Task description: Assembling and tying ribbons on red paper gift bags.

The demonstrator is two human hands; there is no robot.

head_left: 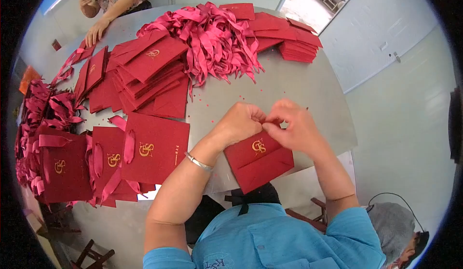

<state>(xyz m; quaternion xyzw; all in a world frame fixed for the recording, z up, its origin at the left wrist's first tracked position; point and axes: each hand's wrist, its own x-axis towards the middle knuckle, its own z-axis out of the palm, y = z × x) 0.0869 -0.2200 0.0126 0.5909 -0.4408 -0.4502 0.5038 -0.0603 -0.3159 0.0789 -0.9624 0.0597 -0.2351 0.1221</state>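
A dark red paper gift bag with a gold emblem lies flat in front of me at the table's near edge, a fold line across it. My left hand, with a silver bracelet at the wrist, pinches at its far edge. My right hand is closed beside it, thumb and fingertips meeting the left ones at that same edge. Whatever small piece may be between the fingertips is hidden. Left of my forearm, red bags with pink ribbon handles lie overlapping.
The round metal table holds a heap of pink ribbons, stacks of flat red bags and more at the back right. Tiny red bits are scattered about. Another person's hand rests on the table at the far left.
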